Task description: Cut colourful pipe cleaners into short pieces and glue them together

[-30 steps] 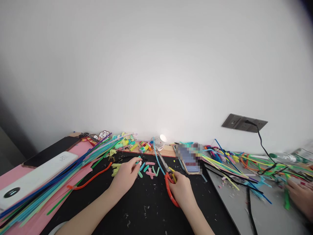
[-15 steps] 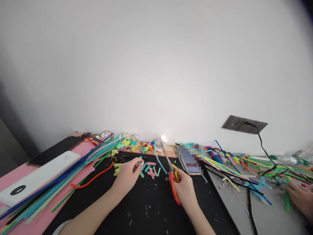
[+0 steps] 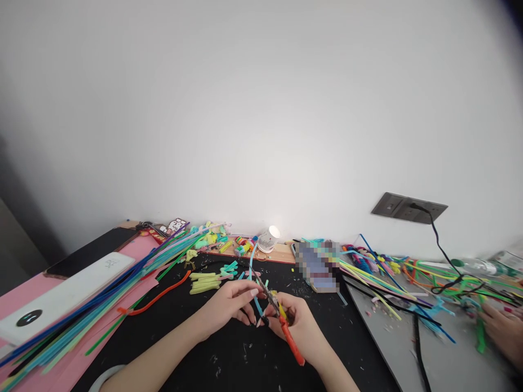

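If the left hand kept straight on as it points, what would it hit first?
Likely the blue strip, which it may be touching, then the scissors in the right hand; depth is unclear.

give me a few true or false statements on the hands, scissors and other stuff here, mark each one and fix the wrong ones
1. The right hand holds the scissors. True.
2. The left hand holds the orange stem. False: the orange stem lies apart from the left hand.
3. The bottle stands upright. False: the bottle lies on its side.
4. A plug is in the wall socket. True.
5. The yellow pieces lie left of the blue stem between the hands. True.
6. The scissors have green handles. False: the handles are red.
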A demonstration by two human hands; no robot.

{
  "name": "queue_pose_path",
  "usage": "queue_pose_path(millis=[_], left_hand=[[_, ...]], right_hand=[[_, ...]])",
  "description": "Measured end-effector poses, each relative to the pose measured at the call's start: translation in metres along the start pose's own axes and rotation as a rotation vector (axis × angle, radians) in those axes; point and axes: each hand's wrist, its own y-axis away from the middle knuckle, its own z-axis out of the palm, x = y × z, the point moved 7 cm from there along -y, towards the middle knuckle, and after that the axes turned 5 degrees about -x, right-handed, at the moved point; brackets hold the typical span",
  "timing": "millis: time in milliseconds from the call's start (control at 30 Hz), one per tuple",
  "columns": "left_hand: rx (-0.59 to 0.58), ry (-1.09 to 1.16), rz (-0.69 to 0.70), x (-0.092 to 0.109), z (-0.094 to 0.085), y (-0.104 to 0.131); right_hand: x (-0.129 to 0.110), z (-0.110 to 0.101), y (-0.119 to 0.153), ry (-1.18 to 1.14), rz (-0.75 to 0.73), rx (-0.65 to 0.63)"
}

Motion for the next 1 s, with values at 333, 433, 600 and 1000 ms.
queue_pose_path(millis=[333, 433, 600, 1000], left_hand=[[0.332, -0.166, 0.181, 0.020, -0.034, 0.006], [0.351, -0.162, 0.205, 0.023, -0.032, 0.009], [0.279, -0.238, 0.278, 0.028, -0.021, 0.012], [-0.053, -0.888, 0.405, 0.045, 0.029, 0.026]], right_hand=[[0.026, -0.057, 0.000, 0.651, 0.101, 0.529], [0.035, -0.064, 0.000, 0.681, 0.127, 0.545], [0.025, -0.058, -0.001, 0.700, 0.015, 0.518], [-0.022, -0.001, 0.007, 0.474, -0.385, 0.145]])
